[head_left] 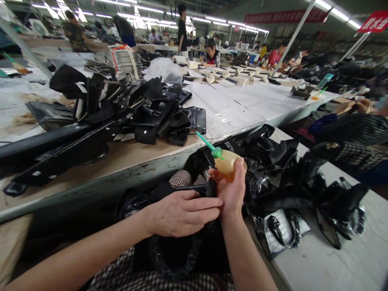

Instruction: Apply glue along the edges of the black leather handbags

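My right hand [232,192] is wrapped round a yellowish glue bottle [228,163] with a green nozzle [209,144] that points up and to the left. My left hand [184,212] is closed on a black leather piece [211,194] just below the bottle, its fingertips near my right palm. A black bag with a plastic-wrapped handle [178,270] lies on my lap under both hands. The far ends of my left fingers are partly hidden behind the black piece.
Black bag parts [163,109] are heaped on the long table [224,109] ahead. More wrapped black bags [287,182] lie on the right-hand table [339,262]. A co-worker in a striped sleeve [354,129] sits at the right. Other people work farther back.
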The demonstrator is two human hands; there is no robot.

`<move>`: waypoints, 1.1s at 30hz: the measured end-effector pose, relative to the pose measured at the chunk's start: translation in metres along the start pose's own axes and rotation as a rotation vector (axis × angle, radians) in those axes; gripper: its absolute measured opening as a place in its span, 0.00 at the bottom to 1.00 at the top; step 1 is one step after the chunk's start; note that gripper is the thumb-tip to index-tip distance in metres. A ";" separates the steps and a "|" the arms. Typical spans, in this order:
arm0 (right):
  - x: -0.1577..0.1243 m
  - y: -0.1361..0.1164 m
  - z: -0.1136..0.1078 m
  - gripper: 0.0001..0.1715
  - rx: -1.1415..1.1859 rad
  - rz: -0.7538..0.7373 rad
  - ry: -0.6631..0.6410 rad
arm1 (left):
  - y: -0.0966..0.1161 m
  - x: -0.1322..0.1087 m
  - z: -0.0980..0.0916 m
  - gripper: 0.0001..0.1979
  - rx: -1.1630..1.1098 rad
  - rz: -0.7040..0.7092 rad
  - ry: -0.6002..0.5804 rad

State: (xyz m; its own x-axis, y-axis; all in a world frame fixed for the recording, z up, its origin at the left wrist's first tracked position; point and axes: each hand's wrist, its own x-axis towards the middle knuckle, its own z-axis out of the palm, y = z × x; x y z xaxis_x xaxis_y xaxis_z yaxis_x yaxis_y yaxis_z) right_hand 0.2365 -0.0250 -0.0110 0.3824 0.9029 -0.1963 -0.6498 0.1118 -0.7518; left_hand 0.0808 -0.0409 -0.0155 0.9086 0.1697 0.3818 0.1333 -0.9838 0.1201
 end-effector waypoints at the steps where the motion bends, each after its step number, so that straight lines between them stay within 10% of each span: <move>1: 0.001 0.002 0.000 0.26 0.025 -0.003 -0.005 | -0.002 -0.002 -0.001 0.19 -0.048 -0.025 0.004; 12: -0.002 -0.046 -0.082 0.23 -0.039 -0.073 -0.043 | -0.070 -0.048 -0.036 0.09 -0.525 -0.511 0.297; 20: -0.036 -0.023 -0.145 0.28 -0.263 0.200 0.053 | -0.087 -0.070 0.012 0.07 -0.917 -0.816 0.412; 33: -0.038 -0.022 -0.158 0.32 -0.526 0.043 0.131 | -0.074 -0.060 0.038 0.22 -1.134 -0.807 0.403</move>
State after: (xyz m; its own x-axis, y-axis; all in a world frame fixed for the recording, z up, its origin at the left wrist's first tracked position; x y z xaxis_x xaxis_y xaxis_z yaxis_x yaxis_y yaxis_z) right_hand 0.3404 -0.1274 -0.0868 0.4631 0.8390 -0.2858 -0.2632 -0.1777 -0.9482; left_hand 0.0317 0.0195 -0.0817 0.5426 0.8375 0.0647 -0.0077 -0.0721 0.9974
